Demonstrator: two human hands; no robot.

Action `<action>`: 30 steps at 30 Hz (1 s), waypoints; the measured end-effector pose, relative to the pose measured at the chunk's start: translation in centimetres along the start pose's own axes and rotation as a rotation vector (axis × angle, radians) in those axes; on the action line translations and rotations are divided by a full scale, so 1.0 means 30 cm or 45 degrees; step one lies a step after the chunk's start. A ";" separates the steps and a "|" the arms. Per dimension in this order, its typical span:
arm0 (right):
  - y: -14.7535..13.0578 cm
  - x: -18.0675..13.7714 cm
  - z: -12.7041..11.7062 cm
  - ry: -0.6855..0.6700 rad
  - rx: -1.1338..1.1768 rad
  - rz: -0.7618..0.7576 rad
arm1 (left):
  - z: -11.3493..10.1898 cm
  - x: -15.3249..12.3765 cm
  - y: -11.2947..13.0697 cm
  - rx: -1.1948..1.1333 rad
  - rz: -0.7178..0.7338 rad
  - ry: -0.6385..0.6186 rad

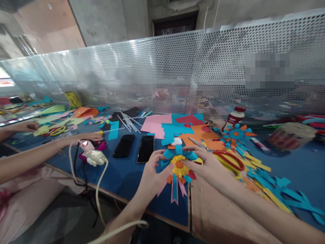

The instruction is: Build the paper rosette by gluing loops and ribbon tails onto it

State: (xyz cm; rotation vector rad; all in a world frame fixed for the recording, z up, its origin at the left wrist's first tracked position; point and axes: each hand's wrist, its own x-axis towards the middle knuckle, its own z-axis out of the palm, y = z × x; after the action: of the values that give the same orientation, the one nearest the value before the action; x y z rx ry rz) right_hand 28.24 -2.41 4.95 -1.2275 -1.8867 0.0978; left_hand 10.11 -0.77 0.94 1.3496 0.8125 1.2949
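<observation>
**Paper rosette held at the counter edge, with glue and blades close by**

Nearest the camera, a cream power cord (119, 230) loops up to the white hot-glue gun (95, 157) lying on the blue counter (122, 176) left of the layered paper rosette (179, 166), which has a yellow flower, an orange centre and blue and pink ribbon tails. The left hand (152, 173) pinches the rosette's left side between thumb and fingers; the right hand (205, 162) presses its fingertips on the right petals, so both grips are closed on the paper. The rosette sits at the near counter edge, its tails hanging past it.

Risks, as I judge them: a hard squeeze could crease or tear the petals. If the glue is fresh, which the view is too soft to show, layers may slide apart. The red-and-yellow-handled scissors (225, 159), just right of the rosette, could catch the right wrist. Two black phones (134, 147) to its left invite glue drips.
</observation>
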 end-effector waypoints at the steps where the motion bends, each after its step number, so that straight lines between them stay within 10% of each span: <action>1: 0.003 -0.001 -0.001 -0.006 0.008 0.014 | -0.001 0.000 -0.002 -0.014 -0.016 0.003; 17: 0.004 -0.003 -0.002 -0.274 0.130 0.414 | 0.005 0.012 -0.026 0.300 0.057 -0.015; 30: 0.022 -0.024 0.047 -0.135 0.125 0.461 | -0.005 0.038 -0.080 0.113 -0.023 -0.033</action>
State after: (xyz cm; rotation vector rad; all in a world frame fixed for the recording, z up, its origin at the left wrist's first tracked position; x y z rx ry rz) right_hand 27.85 -2.11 3.31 -1.5081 -1.7058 0.4518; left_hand 10.62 0.89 -1.09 1.4226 0.8712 1.2373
